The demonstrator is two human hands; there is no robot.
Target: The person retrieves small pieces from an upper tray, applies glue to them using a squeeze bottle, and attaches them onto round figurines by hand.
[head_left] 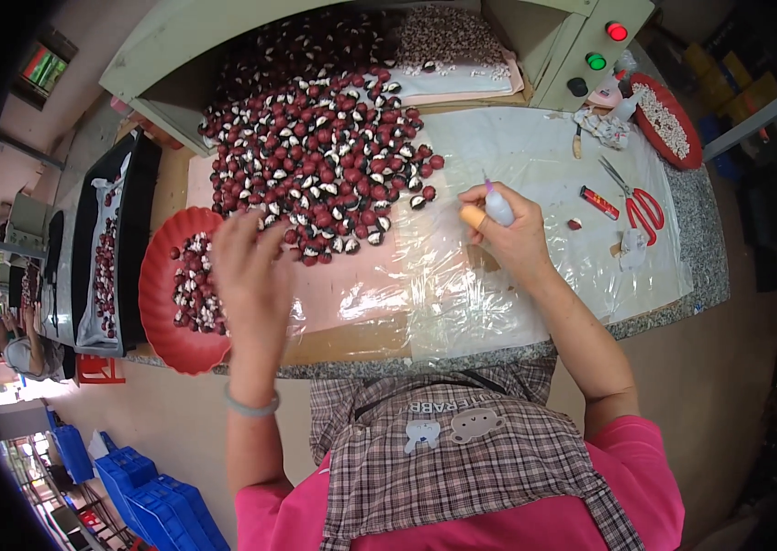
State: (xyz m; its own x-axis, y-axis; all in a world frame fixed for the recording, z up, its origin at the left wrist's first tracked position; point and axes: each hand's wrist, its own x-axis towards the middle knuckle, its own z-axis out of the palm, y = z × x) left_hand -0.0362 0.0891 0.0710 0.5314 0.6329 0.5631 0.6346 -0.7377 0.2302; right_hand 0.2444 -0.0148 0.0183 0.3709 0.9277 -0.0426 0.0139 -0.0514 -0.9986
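Observation:
My right hand (512, 234) grips a small translucent squeeze bottle (498, 207) with a thin purple tip pointing away from me. An orange cover wraps one of its fingers. My left hand (249, 262) is smeared by motion between a scalloped red bowl (155, 308) and the near edge of a large heap (324, 156) of small round pieces. Those pieces are dark red, some with black and white parts. More red and white pieces lie inside the bowl. Whether the left fingers hold anything is not clear.
Clear plastic sheeting (462, 312) covers the worktop. Red-handled scissors (645, 216), a red lighter (599, 203) and a red dish (693, 147) of small pale pieces lie to the right. A metal housing (553, 64) with lit buttons overhangs the back. A black tray (136, 248) stands left.

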